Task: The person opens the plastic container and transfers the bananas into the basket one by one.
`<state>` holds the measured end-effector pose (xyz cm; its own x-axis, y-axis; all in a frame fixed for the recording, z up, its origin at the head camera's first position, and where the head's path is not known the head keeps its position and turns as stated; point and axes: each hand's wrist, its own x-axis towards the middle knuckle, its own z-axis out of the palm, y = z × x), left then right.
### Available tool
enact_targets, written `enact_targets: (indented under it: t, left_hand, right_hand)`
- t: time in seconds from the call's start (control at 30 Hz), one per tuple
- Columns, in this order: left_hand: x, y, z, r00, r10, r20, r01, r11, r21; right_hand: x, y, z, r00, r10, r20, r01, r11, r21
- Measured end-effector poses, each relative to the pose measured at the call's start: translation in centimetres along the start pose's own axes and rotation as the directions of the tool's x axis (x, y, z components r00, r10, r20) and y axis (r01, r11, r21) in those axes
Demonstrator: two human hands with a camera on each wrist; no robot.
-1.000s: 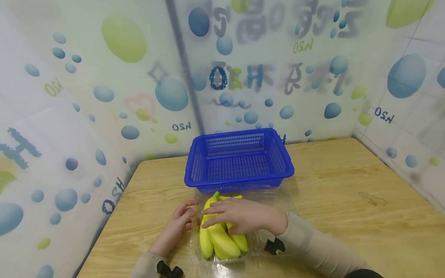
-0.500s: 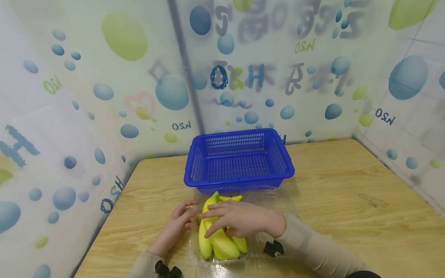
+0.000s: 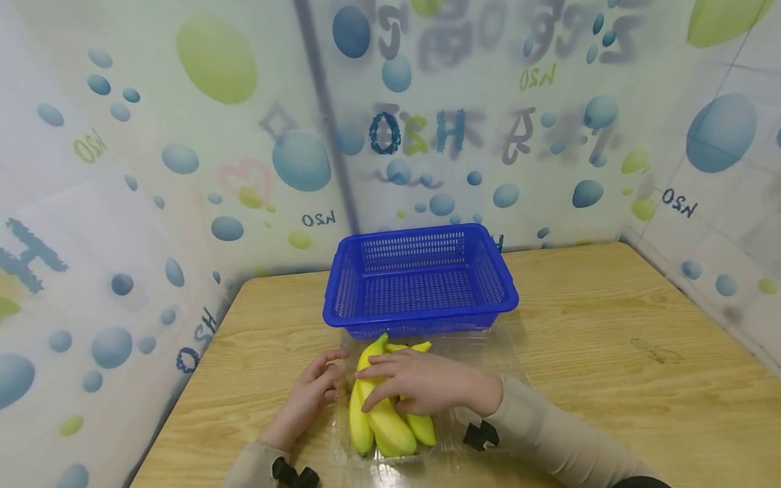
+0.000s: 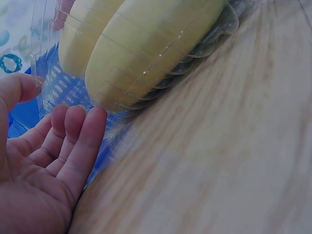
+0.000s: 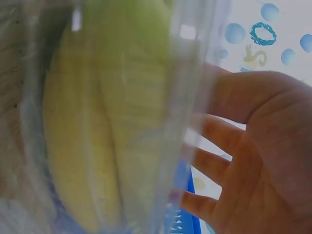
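Note:
Several yellow bananas lie in a clear plastic box, whose flat clear lid spreads to the right on the table. From the right, my right hand reaches over the box and holds a middle banana, fingers on one side and thumb on the other. In the right wrist view, the box wall blurs the bananas and covers the fingertips. My left hand rests at the box's left side. In the left wrist view, its relaxed fingers meet the wall, with the thumb near the rim.
Behind the box stands a blue perforated plastic basket with nothing in it. Both rest on a wood-grain table. A white patterned curtain with bubble prints closes off the back and sides.
The right fingers have shifted on the bananas, and the stems have moved slightly right and up. The middle banana's lower end has swung a little left. The left hand and basket stay put.

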<state>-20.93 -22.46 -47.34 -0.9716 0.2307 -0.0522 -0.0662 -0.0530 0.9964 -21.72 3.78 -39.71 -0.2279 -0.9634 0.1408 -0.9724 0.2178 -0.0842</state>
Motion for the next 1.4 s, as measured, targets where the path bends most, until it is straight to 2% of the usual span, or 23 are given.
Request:
enact_targets:
  t: [0.4, 0.57, 0.77, 1.1, 1.4]
  left_hand:
    - [0.1, 0.0, -0.1, 1.0, 0.014, 0.026, -0.015, 1.0, 0.006]
    - [0.1, -0.1, 0.0, 1.0, 0.007, 0.002, -0.007, 1.0, 0.005]
    - [0.0, 0.0, 0.1, 1.0, 0.013, 0.01, -0.013, 1.0, 0.006]
    - [0.0, 0.1, 0.1, 1.0, -0.025, 0.008, 0.024, 0.999, 0.02]
    - [0.1, 0.3, 0.1, 0.999, -0.038, 0.012, 0.038, 0.999, 0.023]
  right_hand:
    - [0.1, -0.2, 0.2, 0.998, 0.065, -0.006, -0.065, 0.997, -0.028]
    - [0.3, -0.1, 0.6, 0.998, 0.046, -0.031, -0.048, 0.995, -0.085]
    - [0.5, -0.2, 1.0, 0.996, -0.002, -0.094, -0.013, 0.988, -0.157]
    - [0.5, -0.4, 1.4, 0.995, 0.054, -0.078, -0.064, 0.99, -0.127]
    - [0.5, -0.2, 1.6, 0.995, 0.021, -0.095, -0.034, 0.99, -0.136]
